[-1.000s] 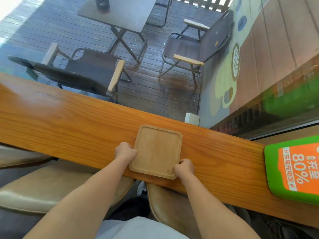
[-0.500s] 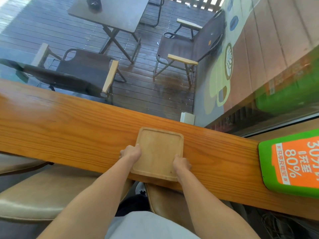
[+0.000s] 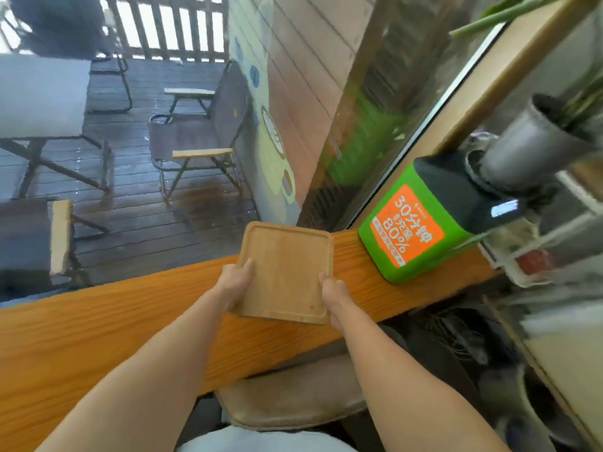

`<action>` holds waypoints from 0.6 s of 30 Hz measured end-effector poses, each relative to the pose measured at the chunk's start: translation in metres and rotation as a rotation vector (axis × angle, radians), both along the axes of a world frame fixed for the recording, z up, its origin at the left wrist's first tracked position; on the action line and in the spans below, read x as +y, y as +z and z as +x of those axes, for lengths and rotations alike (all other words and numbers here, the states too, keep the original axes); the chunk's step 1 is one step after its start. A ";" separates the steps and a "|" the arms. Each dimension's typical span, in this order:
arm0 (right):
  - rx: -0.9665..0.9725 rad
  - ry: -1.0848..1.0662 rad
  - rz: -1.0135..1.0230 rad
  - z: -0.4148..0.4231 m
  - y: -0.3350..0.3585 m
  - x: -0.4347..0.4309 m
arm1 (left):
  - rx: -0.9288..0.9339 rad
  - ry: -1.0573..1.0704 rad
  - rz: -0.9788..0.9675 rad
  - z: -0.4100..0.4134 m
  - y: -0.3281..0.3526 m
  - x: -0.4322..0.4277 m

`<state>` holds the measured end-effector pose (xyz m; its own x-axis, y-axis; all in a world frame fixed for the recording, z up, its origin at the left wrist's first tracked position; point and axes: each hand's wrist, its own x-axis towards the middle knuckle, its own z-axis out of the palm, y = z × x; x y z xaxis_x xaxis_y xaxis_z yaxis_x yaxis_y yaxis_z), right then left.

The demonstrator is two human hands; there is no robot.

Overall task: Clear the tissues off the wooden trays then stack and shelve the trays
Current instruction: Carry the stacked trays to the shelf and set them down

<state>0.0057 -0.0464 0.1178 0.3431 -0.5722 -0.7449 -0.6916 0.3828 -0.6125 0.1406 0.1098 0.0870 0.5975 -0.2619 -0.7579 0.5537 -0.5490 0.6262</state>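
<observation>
Wooden tray clamped between left grip and right grip.

A café — window counter, power-bank rental station, patio chairs outside.

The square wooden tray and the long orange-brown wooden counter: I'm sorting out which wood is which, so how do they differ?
The square wooden tray is pale tan; the long orange-brown wooden counter is deeper orange. The tray has a raised rim and rounded corners; the counter is a flat plank. The tray is gripped by the left hand and right hand; the counter carries a green box. Both show wood grain.
</observation>
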 end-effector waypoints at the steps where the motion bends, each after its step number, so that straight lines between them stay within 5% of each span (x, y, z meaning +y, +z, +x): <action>1: -0.049 -0.070 -0.018 -0.012 0.007 -0.014 | -0.010 -0.056 -0.022 -0.003 0.006 -0.022; 8: -0.061 -0.377 -0.078 -0.116 0.034 -0.068 | -0.060 -0.339 -0.090 -0.075 0.042 -0.124; 18: 0.010 -0.451 -0.179 -0.295 0.034 -0.124 | 0.143 -0.521 -0.154 -0.223 0.079 -0.209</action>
<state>-0.2898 -0.1703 0.1515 0.0244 -0.7815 -0.6235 -0.4869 0.5354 -0.6901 -0.0822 -0.0995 0.1663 0.2537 -0.6088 -0.7516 0.3195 -0.6807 0.6592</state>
